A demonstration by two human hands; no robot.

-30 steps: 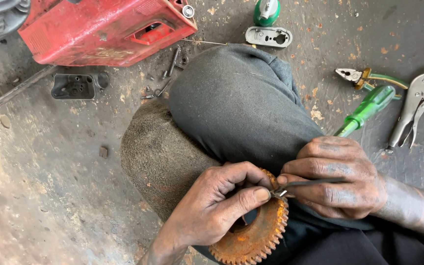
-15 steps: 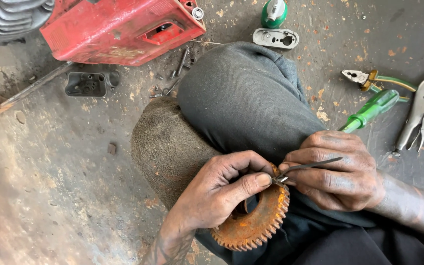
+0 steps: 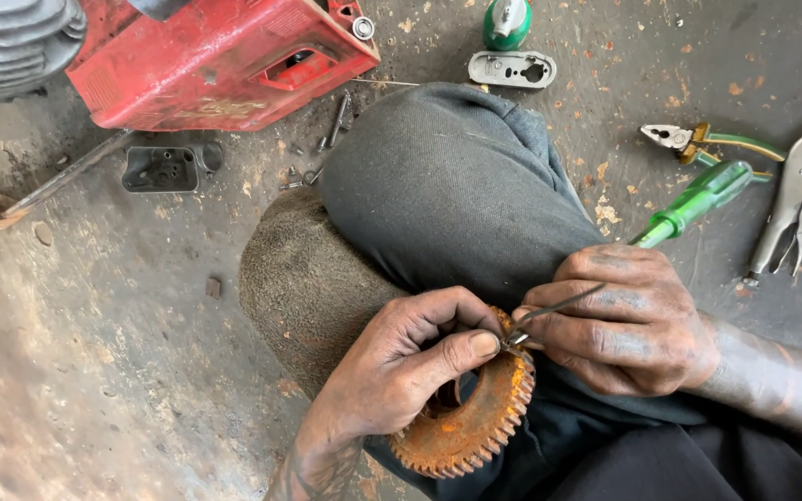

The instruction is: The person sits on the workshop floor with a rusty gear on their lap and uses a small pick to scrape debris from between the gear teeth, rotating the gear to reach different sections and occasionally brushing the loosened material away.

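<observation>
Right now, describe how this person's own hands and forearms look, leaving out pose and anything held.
Both hands are bare, no gloves. The left hand and right hand are smeared with dark grease. The left forearm carries dark tattoo-like markings. The right forearm is bare too, with no sleeve, watch or ring visible.

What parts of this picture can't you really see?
- Head view: rusty gear, its middle hidden behind the left hand.
- Thin metal tool, its far end buried in the right hand.
- Red engine housing and grey finned part, cut off by the top edge.
</observation>
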